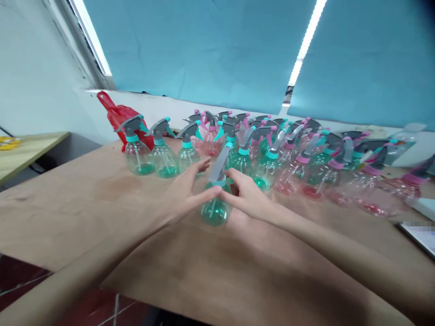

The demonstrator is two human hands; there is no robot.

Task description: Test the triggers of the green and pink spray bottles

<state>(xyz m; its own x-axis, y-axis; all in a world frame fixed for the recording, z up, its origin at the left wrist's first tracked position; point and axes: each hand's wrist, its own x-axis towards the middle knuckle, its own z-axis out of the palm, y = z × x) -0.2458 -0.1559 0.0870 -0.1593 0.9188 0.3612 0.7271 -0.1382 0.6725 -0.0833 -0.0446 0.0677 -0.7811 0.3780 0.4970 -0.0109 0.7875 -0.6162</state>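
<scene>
A green-tinted clear spray bottle (214, 213) with a grey trigger head and teal collar stands upright on the table in front of me. My left hand (185, 190) is at its left side, fingers stretched and apart from it, the thumb tip in front of the bottle just below the collar. From the right, my right hand (249, 194) closes round the bottle's upper part with bent fingers, its thumb meeting the left thumb. Some right fingertips are hidden. Behind stand more green spray bottles (166, 158) and pink spray bottles (314, 183) in rows.
A red plastic bag (124, 113) lies behind the bottles at the left. On the right edge of the wooden table (84, 213) is a flat dark-edged object (419, 235). Blue sheeting (204, 50) covers the window behind. Another table (30, 147) stands at far left.
</scene>
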